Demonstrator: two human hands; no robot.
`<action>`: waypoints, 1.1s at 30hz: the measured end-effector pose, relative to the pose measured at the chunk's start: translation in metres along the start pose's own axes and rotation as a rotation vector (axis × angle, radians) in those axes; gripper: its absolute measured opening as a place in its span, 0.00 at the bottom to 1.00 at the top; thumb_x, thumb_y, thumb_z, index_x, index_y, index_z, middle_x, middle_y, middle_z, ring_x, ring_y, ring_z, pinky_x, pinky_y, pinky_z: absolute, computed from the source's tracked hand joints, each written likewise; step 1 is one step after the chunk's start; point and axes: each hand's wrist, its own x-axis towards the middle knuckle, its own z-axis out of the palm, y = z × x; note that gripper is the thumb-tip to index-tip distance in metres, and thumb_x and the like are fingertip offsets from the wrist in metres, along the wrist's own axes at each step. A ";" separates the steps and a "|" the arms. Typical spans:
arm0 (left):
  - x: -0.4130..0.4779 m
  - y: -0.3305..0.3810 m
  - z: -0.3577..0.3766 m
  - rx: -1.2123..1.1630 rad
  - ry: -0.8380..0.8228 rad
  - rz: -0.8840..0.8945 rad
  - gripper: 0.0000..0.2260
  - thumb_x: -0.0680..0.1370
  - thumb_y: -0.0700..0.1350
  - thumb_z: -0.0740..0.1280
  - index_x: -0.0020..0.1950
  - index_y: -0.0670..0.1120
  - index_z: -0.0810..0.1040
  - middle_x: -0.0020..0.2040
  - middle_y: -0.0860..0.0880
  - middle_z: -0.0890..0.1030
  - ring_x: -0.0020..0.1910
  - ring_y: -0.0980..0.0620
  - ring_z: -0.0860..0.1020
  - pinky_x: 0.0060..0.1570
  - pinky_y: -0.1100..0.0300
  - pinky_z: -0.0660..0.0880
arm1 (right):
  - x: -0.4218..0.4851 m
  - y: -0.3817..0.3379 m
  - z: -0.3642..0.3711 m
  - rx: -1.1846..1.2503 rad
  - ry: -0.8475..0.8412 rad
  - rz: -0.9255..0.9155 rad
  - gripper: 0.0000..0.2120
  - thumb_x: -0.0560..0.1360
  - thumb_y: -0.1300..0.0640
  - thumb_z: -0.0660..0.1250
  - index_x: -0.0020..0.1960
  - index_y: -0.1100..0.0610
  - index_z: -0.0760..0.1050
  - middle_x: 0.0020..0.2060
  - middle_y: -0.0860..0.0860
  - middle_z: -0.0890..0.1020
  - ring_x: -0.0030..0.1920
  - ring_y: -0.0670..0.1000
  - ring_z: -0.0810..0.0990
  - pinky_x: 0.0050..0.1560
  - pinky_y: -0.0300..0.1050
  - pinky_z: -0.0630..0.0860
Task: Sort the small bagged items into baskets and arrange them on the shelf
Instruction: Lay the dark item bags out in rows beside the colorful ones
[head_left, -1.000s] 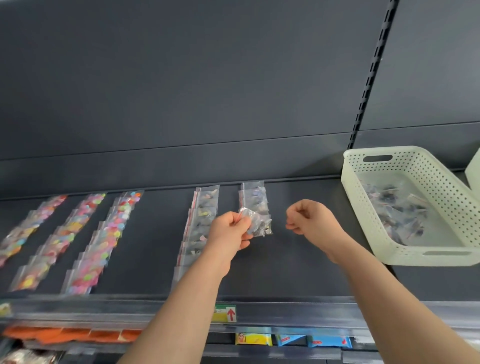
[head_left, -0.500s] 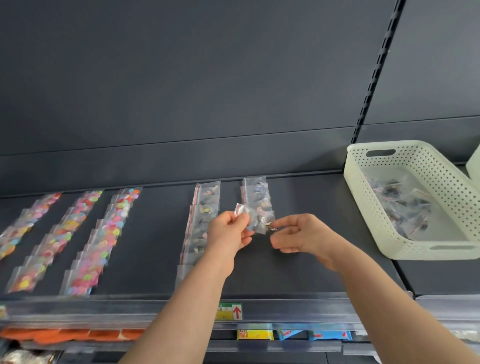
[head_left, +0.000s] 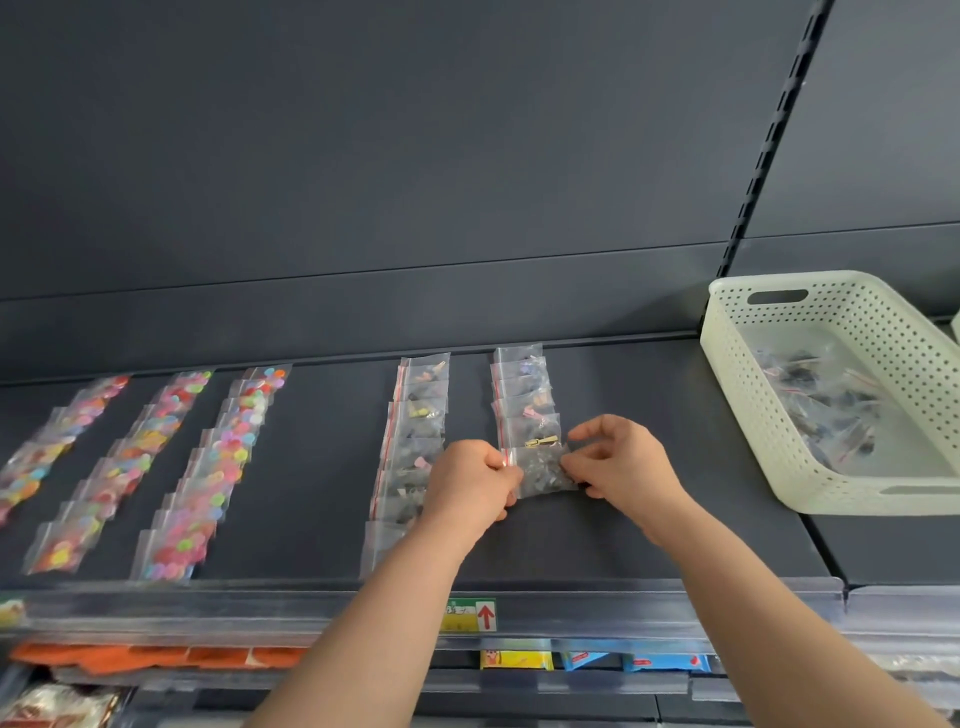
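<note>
In the head view, a dark grey shelf (head_left: 649, 519) ran across the middle of the frame, with a dark back panel (head_left: 415, 182) filling the upper half. Just below the centre, the left hand (head_left: 470, 480) pinched the red-striped left edge of a small clear bag (head_left: 545, 470), its fingers curled in. The right hand (head_left: 618, 462) pinched the bag's right edge between thumb and fingertips, the other fingers arched above it. The bag was held between the two hands at the near end of a short row of bags (head_left: 522, 395) lying overlapped on the shelf and running back to the panel. Whether the held bag touched the shelf could not be told.

Left of that, a longer row of bags (head_left: 418, 415) reached from the panel toward the front edge, partly hidden behind the left forearm. Further left, three slanted rows of bags with bright coloured pieces (head_left: 239, 452) lay side by side.

At the right of the frame, a pale perforated basket (head_left: 737, 364) stood on the shelf, well apart from the hands, with a loose heap of bagged items (head_left: 826, 410) inside. A slotted upright strip (head_left: 769, 140) rose behind it at upper right.

Along the shelf's front rail, a green and yellow label with a red arrow (head_left: 470, 614) sat in the lower centre. Below it, orange packets (head_left: 156, 657) showed at lower left, with a yellow packet (head_left: 514, 660) and blue packets (head_left: 665, 662) further right.
</note>
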 end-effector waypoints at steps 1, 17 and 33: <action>0.001 0.000 0.000 0.041 0.022 0.011 0.08 0.77 0.40 0.67 0.37 0.44 0.80 0.33 0.47 0.83 0.37 0.47 0.84 0.41 0.51 0.83 | 0.001 0.000 0.001 -0.032 0.009 -0.018 0.10 0.70 0.59 0.71 0.49 0.50 0.75 0.34 0.47 0.84 0.37 0.50 0.82 0.43 0.49 0.82; 0.011 0.013 0.001 0.270 0.153 0.127 0.10 0.77 0.51 0.68 0.46 0.48 0.69 0.40 0.48 0.81 0.38 0.45 0.83 0.40 0.49 0.81 | 0.001 -0.008 -0.006 -0.379 0.180 -0.177 0.11 0.73 0.51 0.70 0.55 0.46 0.74 0.41 0.41 0.80 0.45 0.45 0.78 0.45 0.43 0.74; -0.023 0.147 0.131 0.208 -0.229 0.484 0.10 0.77 0.53 0.67 0.54 0.50 0.73 0.50 0.53 0.81 0.50 0.50 0.80 0.53 0.48 0.78 | -0.015 0.033 -0.202 -0.841 0.549 -0.017 0.14 0.78 0.58 0.58 0.53 0.46 0.80 0.48 0.48 0.81 0.42 0.52 0.76 0.36 0.42 0.68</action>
